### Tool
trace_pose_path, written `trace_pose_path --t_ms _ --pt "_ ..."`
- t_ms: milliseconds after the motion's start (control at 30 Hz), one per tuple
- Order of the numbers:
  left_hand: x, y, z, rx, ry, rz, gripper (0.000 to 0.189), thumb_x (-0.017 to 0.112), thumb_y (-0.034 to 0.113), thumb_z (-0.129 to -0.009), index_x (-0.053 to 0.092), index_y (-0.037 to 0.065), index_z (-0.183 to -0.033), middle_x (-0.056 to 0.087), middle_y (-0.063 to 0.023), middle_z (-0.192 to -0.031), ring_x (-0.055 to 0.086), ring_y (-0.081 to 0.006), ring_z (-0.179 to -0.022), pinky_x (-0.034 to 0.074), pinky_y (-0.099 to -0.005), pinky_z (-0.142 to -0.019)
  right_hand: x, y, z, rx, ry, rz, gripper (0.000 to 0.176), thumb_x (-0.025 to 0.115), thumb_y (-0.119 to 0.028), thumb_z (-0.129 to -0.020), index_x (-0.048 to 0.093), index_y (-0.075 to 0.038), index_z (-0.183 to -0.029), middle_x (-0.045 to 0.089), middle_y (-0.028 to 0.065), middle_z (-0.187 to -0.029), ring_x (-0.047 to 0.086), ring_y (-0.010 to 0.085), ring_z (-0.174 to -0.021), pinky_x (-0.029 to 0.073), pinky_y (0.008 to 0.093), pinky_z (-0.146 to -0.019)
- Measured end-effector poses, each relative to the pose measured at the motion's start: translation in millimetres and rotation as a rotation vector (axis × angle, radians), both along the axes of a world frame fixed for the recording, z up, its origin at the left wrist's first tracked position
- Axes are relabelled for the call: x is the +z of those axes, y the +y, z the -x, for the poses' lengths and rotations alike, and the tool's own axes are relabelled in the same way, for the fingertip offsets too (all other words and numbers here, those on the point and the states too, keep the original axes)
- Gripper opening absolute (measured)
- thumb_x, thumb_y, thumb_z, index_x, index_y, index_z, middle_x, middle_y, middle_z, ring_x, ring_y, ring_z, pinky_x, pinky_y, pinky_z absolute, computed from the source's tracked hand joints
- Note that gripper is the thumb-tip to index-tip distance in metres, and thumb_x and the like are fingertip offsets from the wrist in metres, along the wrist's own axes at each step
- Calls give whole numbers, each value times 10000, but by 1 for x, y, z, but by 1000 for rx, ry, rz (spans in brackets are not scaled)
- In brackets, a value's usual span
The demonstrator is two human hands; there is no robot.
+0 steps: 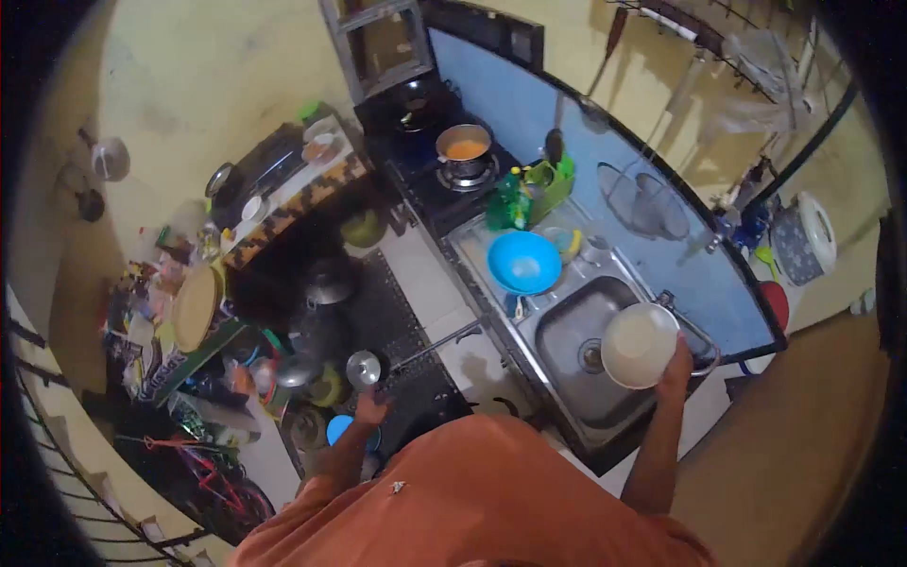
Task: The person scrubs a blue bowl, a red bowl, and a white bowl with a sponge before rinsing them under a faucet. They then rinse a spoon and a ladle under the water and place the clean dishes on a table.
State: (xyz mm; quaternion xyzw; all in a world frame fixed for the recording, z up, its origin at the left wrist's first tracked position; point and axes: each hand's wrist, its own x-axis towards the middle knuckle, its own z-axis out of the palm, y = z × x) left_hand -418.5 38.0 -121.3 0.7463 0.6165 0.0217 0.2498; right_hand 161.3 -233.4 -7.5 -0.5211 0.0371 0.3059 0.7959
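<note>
A white bowl (640, 345) is seen right of centre, above a grey steel sink (567, 383). A bright blue basin (523, 262) is shown up and left of it. Orange contents are seen in a silver pot (464, 149) on a black stove (430, 175) at top centre, and a green bottle (508, 200) below it. The backsplash (576, 128) is coloured pale blue, the wall (208, 66) dull yellow. A brown-and-black chequered pattern is borne by a cloth (293, 203) at upper left. An orange shirt (472, 491) is seen at the bottom.

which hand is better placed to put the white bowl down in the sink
Right. The right hand holds the white bowl just above the sink; the left hand is off to the other side, at a round metal lid.
</note>
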Motion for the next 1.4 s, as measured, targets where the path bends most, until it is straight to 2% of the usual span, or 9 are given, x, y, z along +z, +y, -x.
trace_pose_path --t_ms 133,367,600,900,1033,1200,1300,1367,1400 --pt "59 5 -68 -138 -447 372 580 621 375 -833 478 14 -1264 659 -155 -900 628 -284 -868 472 -389 -846 68 31 47 23 -96 43 401 448 -332 -938 567 28 -1069 617 118 -980 620 227 -833 513 360 -722" --pt "210 37 -185 -1025 -847 114 996 735 394 -733 113 82 -1445 179 -194 -1477 247 -311 -1342 268 -403 -1070 103 125 157 350 -342 26 474 373 -385 -965 531 18 -1158 598 134 -1087 592 222 -964 472 366 -857" --pt "213 83 -120 -797 -860 -161 1088 771 429 -646 122 60 -1437 218 -194 -1460 273 -353 -1327 262 -410 -1083 111 231 251 446 -47 -251 504 346 -396 -964 483 16 -1220 556 169 -1187 561 271 -1062 424 406 -946" --pt "189 133 -13 -558 -779 -306 532 687 186 -752 513 50 -1235 519 -149 -1258 518 -304 -1134 438 -379 -945 81 330 338 653 120 -297 504 336 -402 -966 474 10 -1222 555 166 -1183 570 274 -1045 439 408 -932" --pt "157 140 20 -384 -819 -44 449 707 212 -770 575 67 -1174 643 -150 -1025 632 -255 -945 492 -338 -800 68 348 358 631 -392 166 414 383 -338 -966 564 20 -1065 618 145 -1000 598 222 -876 472 352 -770" --pt "48 125 125 -111 -759 130 488 686 294 -795 549 52 -1197 649 -149 -1017 639 -223 -902 496 -347 -778 -26 349 329 665 -1085 692 429 456 -360 -927 625 16 -807 608 79 -773 543 140 -703 409 332 -613" --pt "7 83 220 295 -660 185 561 679 370 -783 536 17 -1195 645 -178 -992 639 -268 -889 490 -374 -793 -59 344 315 874 -516 654 395 489 -366 -908 620 -5 -813 604 85 -760 546 160 -733 414 355 -646" --pt "13 49 275 350 -78 173 626 668 448 -763 534 17 -1197 638 -195 -999 633 -303 -889 489 -384 -797 -152 341 284 936 -558 637 364 499 -356 -904 614 -20 -827 591 87 -752 544 161 -741 415 360 -657" --pt "-51 16 326 496 -217 227 668 624 513 -766 521 29 -1216 629 -208 -1007 616 -327 -925 477 -396 -822 -180 346 277 977 -606 626 332 508 -346 -901 608 -35 -842 579 88 -745 542 162 -750 416 365 -668"
